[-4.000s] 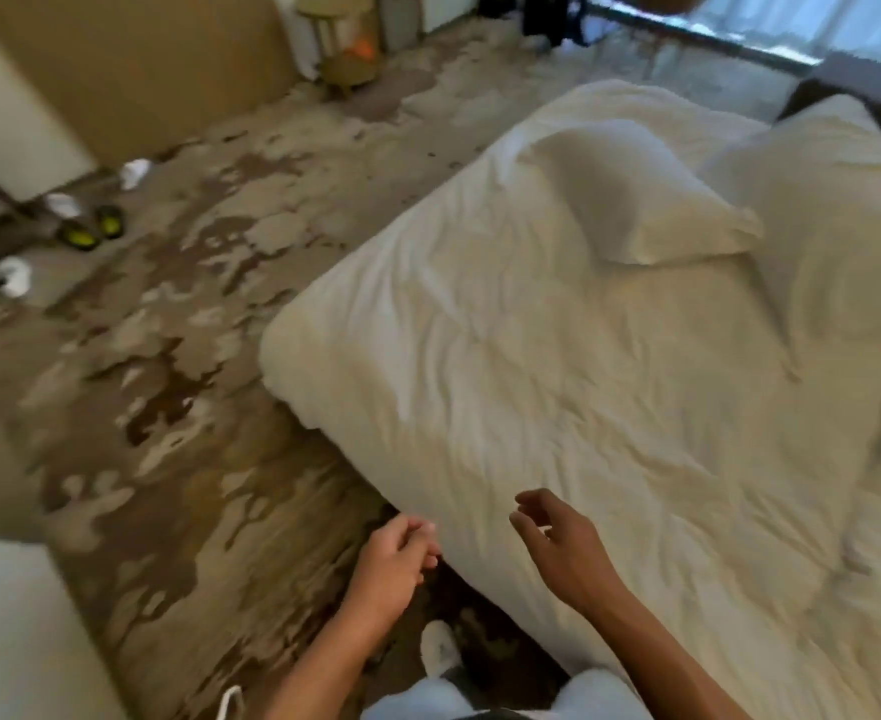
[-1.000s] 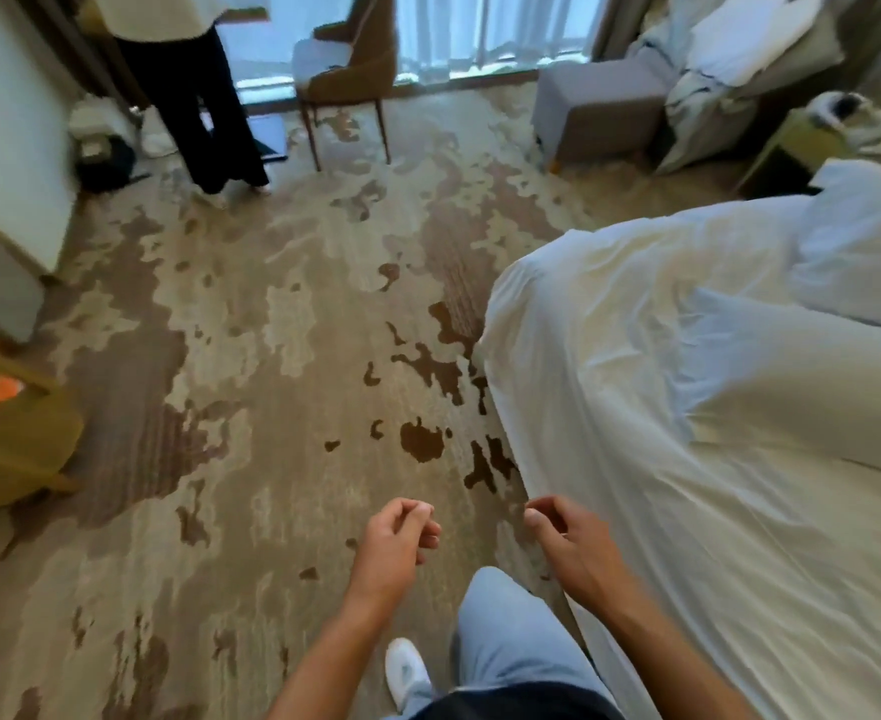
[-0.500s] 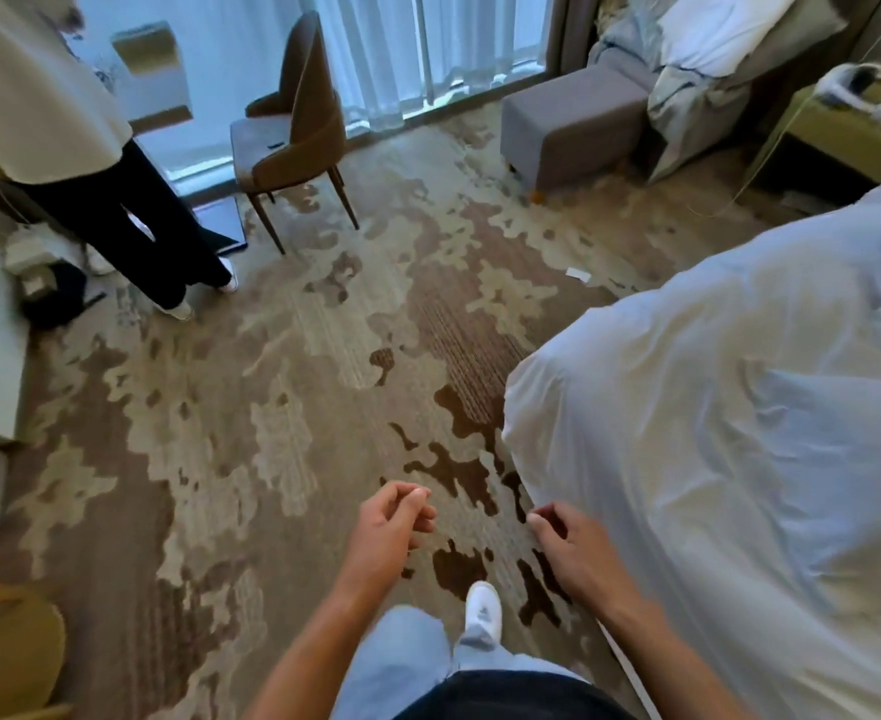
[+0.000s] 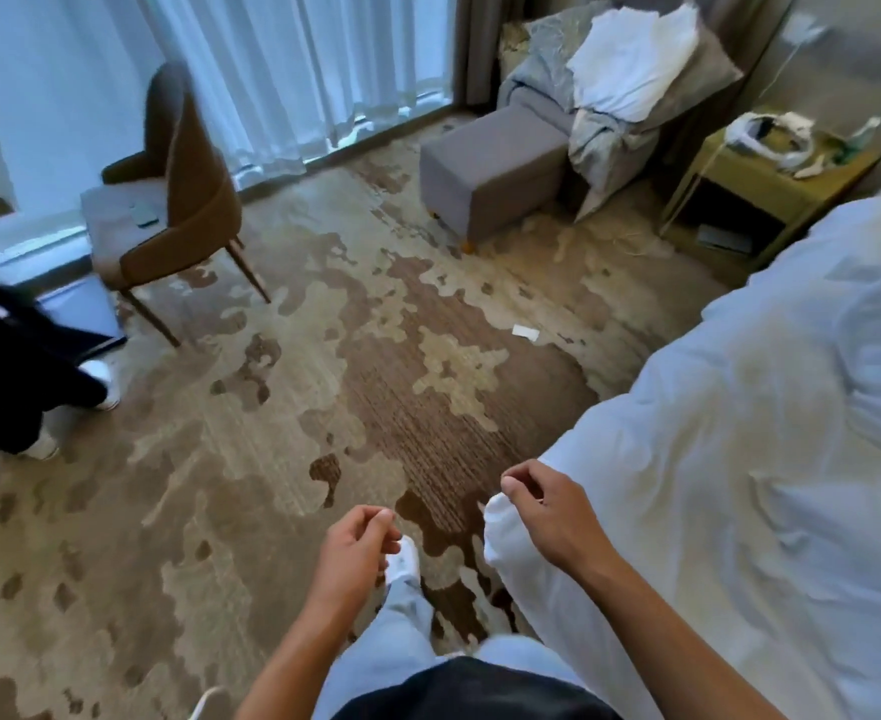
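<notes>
Since half a second earlier the person had stepped further along the bed, so the duvet's corner now sat right under the right hand, and the bystander's legs (image 4: 12, 366) had slid to the left edge. Nearest, the left hand (image 4: 355, 548) hung over the carpet (image 4: 210, 511), its fingers loosely curled and empty, thumb resting against a fingertip. Just right of it, the right hand (image 4: 547, 511) hovered over the near corner of the duvet (image 4: 739, 485), fingers likewise slack and holding nothing; whether they brushed the cloth could not be told.

The step looked like rounding the bed to straighten its cover. Doing it well would probably mean taking that corner with both hands, low on the hem, and drawing it evenly rather than tugging one side.

The duvet was white, plump and creased. It draped over the bed's near corner and ran away to the far right, hanging close to the floor.

Further off a paper scrap (image 4: 525, 332) lay on the carpet, then a brown chair (image 4: 178, 200) stood at the left, with a grey ottoman (image 4: 490, 163) and a yellow nightstand (image 4: 760, 189) far right.
</notes>
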Tool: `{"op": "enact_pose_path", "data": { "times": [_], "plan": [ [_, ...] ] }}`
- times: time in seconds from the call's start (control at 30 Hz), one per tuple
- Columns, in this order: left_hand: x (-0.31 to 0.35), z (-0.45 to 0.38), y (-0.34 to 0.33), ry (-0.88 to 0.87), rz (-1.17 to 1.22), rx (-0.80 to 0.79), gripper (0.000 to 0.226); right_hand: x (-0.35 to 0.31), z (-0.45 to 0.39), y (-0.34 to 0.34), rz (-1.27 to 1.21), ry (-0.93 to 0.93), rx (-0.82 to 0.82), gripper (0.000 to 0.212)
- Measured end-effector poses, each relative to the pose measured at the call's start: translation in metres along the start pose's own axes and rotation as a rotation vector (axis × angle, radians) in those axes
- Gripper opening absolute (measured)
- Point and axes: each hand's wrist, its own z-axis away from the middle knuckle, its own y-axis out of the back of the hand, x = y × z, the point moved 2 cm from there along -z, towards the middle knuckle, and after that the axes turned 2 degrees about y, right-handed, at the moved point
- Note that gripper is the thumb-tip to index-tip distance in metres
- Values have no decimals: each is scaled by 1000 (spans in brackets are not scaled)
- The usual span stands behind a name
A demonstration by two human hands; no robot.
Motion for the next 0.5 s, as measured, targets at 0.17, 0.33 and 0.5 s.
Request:
{"op": "enact_pose_path", "data": {
  "times": [0.17,0.33,0.5],
  "plan": [
    [104,-96,-62,-99,-222,-243,18,11,-52,36,-60,-212,155,13],
    [202,-176,-158,-200,-368,-504,17,48,-96,73,-162,-406,379,14],
    [304,-259,-248,-316,-436,-633,17,83,-179,114,-258,-519,518,14]
  ]
}}
